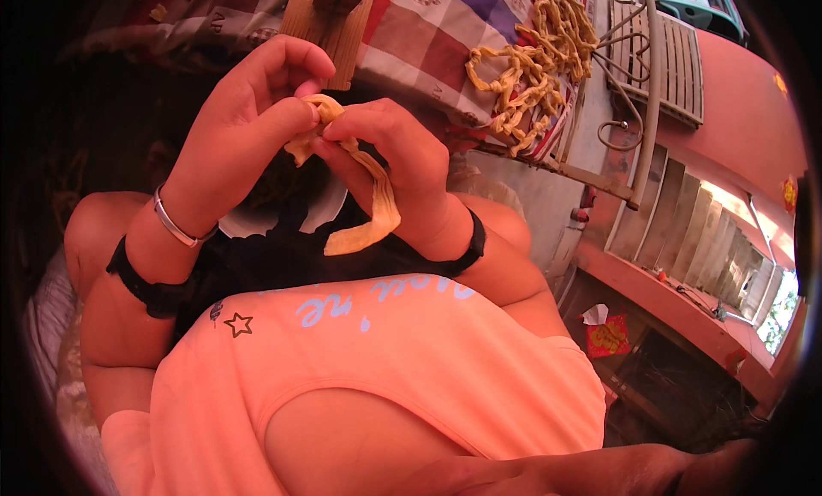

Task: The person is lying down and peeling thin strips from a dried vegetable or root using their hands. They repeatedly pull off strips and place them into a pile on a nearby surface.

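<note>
My left hand [257, 111], with a silver bangle on its wrist, pinches a flat, yellowish fibrous strip [379, 207] between thumb and fingers. My right hand [401, 162] grips the same strip close by, its thumb and index finger touching it. Around the fingertips the strip is looped or folded; one short end sticks out below the left thumb. The longer end hangs down in a bend past my right hand. Whether a knot sits between the fingers is hidden. Beneath both hands shows part of a pale, rounded container [324, 207], its inside dark.
Chains of knotted yellowish strips [546, 66] lie on a checked cloth [411, 53] ahead to the right. A wooden piece [340, 75] overhangs the cloth's near edge. A curled metal frame [645, 111] stands at the right, with a slatted panel [668, 66] behind it.
</note>
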`<state>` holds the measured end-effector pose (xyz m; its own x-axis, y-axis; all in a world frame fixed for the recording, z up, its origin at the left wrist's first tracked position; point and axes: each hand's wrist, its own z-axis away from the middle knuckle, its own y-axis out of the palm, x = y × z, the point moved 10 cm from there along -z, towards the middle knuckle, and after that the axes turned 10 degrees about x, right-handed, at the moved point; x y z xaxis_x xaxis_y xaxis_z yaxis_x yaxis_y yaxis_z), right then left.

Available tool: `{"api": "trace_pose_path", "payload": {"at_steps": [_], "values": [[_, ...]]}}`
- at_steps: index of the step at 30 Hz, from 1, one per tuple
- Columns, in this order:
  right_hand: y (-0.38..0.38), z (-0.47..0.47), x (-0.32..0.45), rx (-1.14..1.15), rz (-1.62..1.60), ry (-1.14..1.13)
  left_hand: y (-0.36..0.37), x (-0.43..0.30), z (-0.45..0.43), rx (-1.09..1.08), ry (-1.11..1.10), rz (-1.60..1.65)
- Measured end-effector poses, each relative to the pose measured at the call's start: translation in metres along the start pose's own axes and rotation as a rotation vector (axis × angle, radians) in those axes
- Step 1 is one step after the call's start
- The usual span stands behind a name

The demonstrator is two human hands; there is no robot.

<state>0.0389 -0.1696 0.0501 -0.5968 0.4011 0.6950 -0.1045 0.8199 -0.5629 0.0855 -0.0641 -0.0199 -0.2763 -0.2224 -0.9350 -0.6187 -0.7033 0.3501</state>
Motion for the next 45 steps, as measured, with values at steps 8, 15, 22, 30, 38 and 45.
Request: {"api": "trace_pose_path", "payload": {"at_steps": [8,15,22,30,38,45], "values": [[-0.006,0.016,-0.035,0.027,0.025,0.467,0.017,-0.031,0.011,-0.313,0.357,-0.359],[-0.003,0.008,-0.025,0.142,-0.091,0.307,0.026,-0.029,0.006,-0.007,0.211,-0.580],[-0.015,0.016,-0.039,0.598,-0.165,0.646,0.004,-0.040,0.011,0.074,0.095,-0.620],[0.003,0.014,-0.028,0.483,-0.061,0.345,0.035,-0.029,0.000,0.187,0.101,-0.475],[0.012,0.027,-0.035,0.557,-0.543,0.685,0.048,-0.049,0.005,0.259,0.272,-0.999],[0.003,0.023,-0.036,0.570,-0.494,0.672,0.029,-0.033,0.010,0.224,0.046,-0.515]]}}
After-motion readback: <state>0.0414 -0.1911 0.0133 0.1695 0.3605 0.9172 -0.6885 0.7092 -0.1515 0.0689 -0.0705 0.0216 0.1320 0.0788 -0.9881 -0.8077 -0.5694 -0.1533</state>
